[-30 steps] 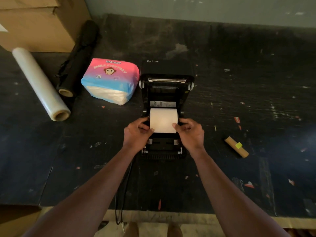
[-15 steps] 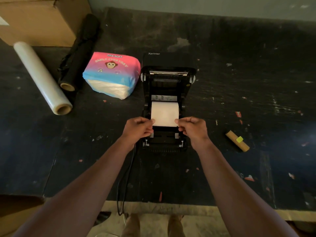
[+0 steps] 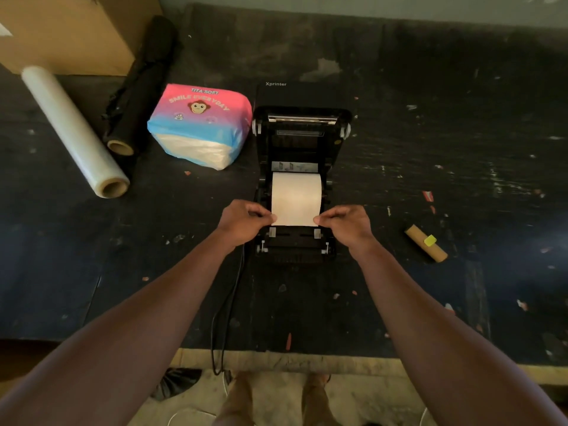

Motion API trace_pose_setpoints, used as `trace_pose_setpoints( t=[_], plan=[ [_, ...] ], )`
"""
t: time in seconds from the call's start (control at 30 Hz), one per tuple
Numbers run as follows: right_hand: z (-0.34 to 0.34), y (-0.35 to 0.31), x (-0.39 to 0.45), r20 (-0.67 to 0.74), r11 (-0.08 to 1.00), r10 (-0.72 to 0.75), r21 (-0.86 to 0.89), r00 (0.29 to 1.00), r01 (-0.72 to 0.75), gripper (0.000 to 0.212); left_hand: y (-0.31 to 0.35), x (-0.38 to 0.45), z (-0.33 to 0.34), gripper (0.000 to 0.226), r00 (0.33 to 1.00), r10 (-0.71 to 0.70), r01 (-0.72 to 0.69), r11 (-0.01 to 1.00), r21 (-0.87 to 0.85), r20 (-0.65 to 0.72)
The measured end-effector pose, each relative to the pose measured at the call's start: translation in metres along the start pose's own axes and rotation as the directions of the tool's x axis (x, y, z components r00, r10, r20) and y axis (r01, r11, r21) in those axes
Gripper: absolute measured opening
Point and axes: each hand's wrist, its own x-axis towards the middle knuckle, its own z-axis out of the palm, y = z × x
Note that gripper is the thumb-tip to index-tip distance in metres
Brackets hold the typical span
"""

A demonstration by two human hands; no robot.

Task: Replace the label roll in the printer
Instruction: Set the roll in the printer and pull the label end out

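a black cable (image 3: 226, 305) hangs over the near edge of the dark worktable (image 3: 430, 302). to the right, well apart from the hands, lies an empty cardboard core (image 3: 425, 243) with a yellow sticker. the left hand (image 3: 242, 221) and the right hand (image 3: 347, 224) are each pinched on a near corner of the white label strip (image 3: 295, 207), thumb against fingers. the strip goes back to the label roll (image 3: 296, 184), which sits inside the open black printer (image 3: 299, 142), just behind the hands. farther left are a tissue pack (image 3: 199, 124), a clear film roll (image 3: 73, 130), a black roll (image 3: 138, 84) and a cardboard box (image 3: 67, 29).
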Motion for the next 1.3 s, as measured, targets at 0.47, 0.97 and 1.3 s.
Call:
trace_pose_setpoints(
  t=[0.47, 0.97, 1.3],
  plan=[
    [-0.006, -0.002, 0.004, 0.113, 0.989, -0.02, -0.145, 0.993, 0.036, 0.012, 0.018, 0.015, -0.007, 0.009, 0.984, -0.04, -0.011, 0.957, 0.289, 0.171],
    [0.004, 0.007, -0.029, -0.067, 0.745, -0.491, -0.548, 0.868, 0.379, 0.006, 0.029, 0.019, -0.004, 0.035, 0.987, -0.121, 0.073, 0.924, 0.374, 0.106],
    [0.047, 0.034, -0.057, 0.3, 0.306, -0.616, -0.76, 0.728, 0.573, 0.055, 0.037, 0.01, -0.007, 0.039, 0.996, -0.046, -0.002, 0.843, 0.537, 0.076]
  ],
)
